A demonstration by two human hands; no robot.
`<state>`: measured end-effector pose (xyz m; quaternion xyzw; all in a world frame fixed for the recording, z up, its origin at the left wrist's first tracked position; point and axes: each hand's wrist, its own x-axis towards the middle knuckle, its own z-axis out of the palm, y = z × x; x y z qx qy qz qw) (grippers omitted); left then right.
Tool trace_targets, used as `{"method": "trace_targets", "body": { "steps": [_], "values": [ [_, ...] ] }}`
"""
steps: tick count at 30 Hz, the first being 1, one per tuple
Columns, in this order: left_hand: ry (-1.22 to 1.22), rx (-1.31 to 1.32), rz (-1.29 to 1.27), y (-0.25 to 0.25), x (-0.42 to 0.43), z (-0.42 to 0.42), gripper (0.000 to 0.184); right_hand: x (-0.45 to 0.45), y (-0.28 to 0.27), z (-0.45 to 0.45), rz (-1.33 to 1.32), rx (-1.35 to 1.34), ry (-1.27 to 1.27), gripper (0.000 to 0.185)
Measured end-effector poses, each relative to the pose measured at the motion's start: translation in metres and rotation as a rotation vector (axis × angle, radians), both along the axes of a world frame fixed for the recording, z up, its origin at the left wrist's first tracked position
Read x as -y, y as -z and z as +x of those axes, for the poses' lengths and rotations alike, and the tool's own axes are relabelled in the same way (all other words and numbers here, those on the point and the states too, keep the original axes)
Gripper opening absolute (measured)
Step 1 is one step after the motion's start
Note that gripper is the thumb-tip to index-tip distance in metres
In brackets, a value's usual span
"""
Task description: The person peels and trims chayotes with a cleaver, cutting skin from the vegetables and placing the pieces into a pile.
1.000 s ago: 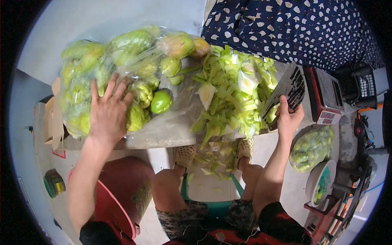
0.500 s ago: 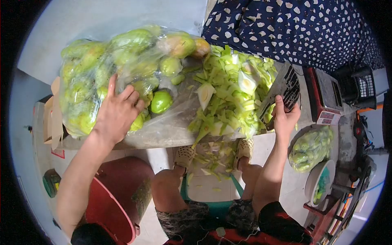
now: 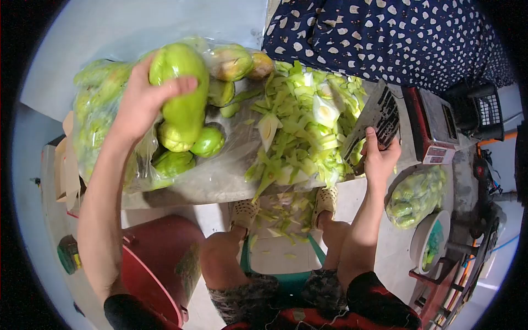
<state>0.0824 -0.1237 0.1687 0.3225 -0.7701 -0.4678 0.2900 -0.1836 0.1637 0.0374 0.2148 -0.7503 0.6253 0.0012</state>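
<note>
My left hand grips a long, light-green chayote, raised over the clear plastic bag of green chayotes. Below it, a round green chayote and a few others lie in the bag's opening. Wrapped round the handle of a wide, dark-smeared knife is my right hand, its blade tilted up beside the pile. A heap of green peels and cut pieces lies between my hands, with two pale cut ends on top.
A red scale stands right of the knife, near a black basket. Navy patterned cloth hangs behind the peels. On the floor are a red bin, a bagged lot of chayotes and a white bucket.
My left hand has gone from resting on the bag to holding a long chayote up above it. The bag's front has shifted open. My right hand and the knife have moved slightly left.
</note>
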Motion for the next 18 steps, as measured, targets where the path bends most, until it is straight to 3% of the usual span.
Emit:
{"method": "trace_targets", "body": {
  "steps": [1, 3, 4, 8, 11, 18],
  "values": [
    [0.0, 0.0, 0.004, 0.001, -0.005, -0.008, 0.054, 0.001, 0.003, -0.002, -0.005, -0.042, 0.0, 0.018],
    [0.006, -0.33, 0.44, -0.001, -0.005, -0.018, 0.048, 0.005, 0.005, 0.001, -0.013, -0.081, -0.008, 0.021],
    [-0.068, -0.456, 0.533, 0.009, -0.001, -0.024, 0.042, 0.007, 0.004, 0.003, -0.006, -0.084, -0.007, 0.021],
    [-0.228, -0.572, 0.569, 0.018, -0.003, -0.038, 0.036, 0.011, 0.002, 0.01, 0.023, -0.08, -0.028, 0.02],
    [-0.191, -0.612, 0.591, 0.01, 0.007, -0.04, 0.032, 0.014, -0.004, 0.018, 0.009, -0.018, -0.047, 0.012],
    [-0.16, -0.73, 0.748, -0.017, 0.037, -0.051, 0.025, 0.023, 0.006, 0.022, 0.089, -0.045, -0.11, 0.015]
  ]
}}
